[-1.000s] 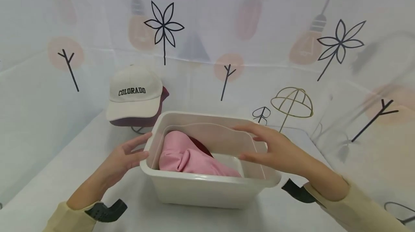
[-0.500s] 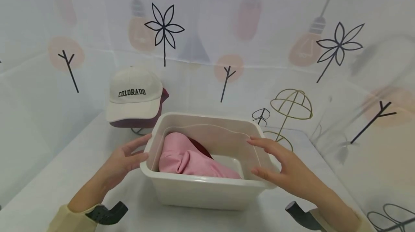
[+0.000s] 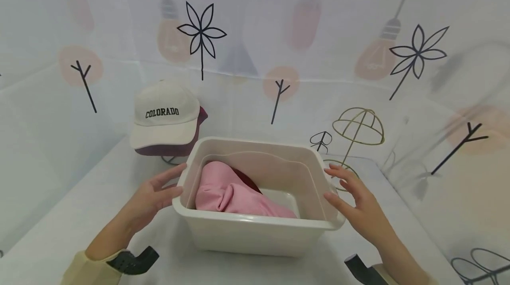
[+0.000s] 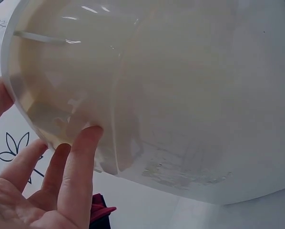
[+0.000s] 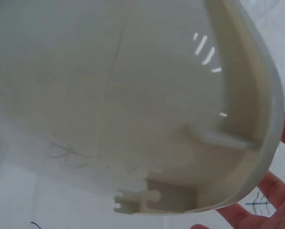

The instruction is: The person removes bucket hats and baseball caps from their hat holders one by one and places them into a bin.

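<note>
A white plastic bin (image 3: 255, 236) sits on the table between my hands. Inside it, toward the left, lies a folded pink fabric item (image 3: 235, 192); part of a dark red thing (image 3: 246, 179) shows behind it. My left hand (image 3: 149, 198) is at the bin's left rim with fingers fairly straight. In the left wrist view, its fingers (image 4: 78, 176) lie against the underside of the rim and outer wall. My right hand (image 3: 362, 207) is at the right rim, fingers spread and loosely bent, gripping nothing visible. In the right wrist view its fingers (image 5: 271, 191) are partly hidden behind the rim.
Behind the bin on the left, a cream cap (image 3: 165, 103) lettered COLORADO is stacked over a maroon cap (image 3: 167, 149) on a stand. At the back right stands a bare gold wire hat stand (image 3: 360, 128). A patterned cloth (image 3: 247, 24) hangs behind the white table (image 3: 119, 179).
My right hand has drawn back from above the bin's interior to its right rim, moving right. The left hand, bin and pink fabric item stay put.
</note>
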A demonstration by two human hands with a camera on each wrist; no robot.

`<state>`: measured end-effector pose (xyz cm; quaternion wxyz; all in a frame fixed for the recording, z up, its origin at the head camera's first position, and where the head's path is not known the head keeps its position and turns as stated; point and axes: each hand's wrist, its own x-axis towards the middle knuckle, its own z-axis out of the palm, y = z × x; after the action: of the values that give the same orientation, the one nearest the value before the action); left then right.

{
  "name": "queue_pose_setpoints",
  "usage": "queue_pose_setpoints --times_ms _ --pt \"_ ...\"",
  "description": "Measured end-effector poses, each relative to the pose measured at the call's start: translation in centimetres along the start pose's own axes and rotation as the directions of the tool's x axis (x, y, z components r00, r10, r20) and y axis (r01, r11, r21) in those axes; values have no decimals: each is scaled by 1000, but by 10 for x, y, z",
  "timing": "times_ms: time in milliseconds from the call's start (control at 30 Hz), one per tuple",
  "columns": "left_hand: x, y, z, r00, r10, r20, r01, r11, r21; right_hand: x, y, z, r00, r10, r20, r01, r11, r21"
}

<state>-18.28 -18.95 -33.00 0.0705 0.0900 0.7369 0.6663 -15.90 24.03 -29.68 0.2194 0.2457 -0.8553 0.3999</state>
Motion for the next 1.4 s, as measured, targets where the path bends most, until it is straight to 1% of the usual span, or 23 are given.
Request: queue_pose_setpoints --times_ms 67,167,267,333,433,500,567,700,767,833,933,967,1167,1300,1400 --pt "0 0 0 1000 -4 -1 4 1000 -1 2 6 1 998 54 -26 -54 998 23" --pt "-1 2 -1 1000 -7 4 7 1000 6 5 15 4 987 159 -20 -157 985 68" --pt "-1 3 -2 1000 -13 6 13 1000 11 7 24 8 963 269 5 -268 960 86" --pt "-1 3 -1 1000 -8 9 8 1000 11 9 30 10 947 319 22 -319 939 129" --pt "0 2 -1 1000 -4 10 4 1000 5 11 38 12 937 344 57 -348 913 213" --pt "0 2 -1 1000 4 11 -4 1000 6 13 44 12 932 348 100 -362 890 277" --pt "1 2 -1 1000 8 11 -8 1000 4 13 48 12 922 356 151 -386 868 312" --pt "0 3 -1 1000 6 13 -6 1000 1 13 54 11 893 377 243 -445 814 373" --pt "0 3 -1 1000 4 14 -4 1000 -1 12 55 12 882 380 279 -468 778 418" --pt "0 3 -1 1000 7 14 -7 1000 -3 11 56 13 877 372 306 -478 745 465" --pt "0 3 -2 1000 12 14 -12 1000 -5 11 55 15 875 362 320 -481 714 508" --pt "0 2 -2 1000 13 13 -13 1000 -5 10 55 15 876 364 318 -482 710 513" --pt "2 -3 -3 999 32 20 -31 999 -22 8 54 18 871 395 291 -491 713 501" --pt "3 -7 -3 999 46 27 -45 998 -38 6 55 20 873 401 278 -488 716 499" --pt "3 -8 -3 999 46 18 -46 999 -22 6 55 21 876 397 275 -483 718 501"
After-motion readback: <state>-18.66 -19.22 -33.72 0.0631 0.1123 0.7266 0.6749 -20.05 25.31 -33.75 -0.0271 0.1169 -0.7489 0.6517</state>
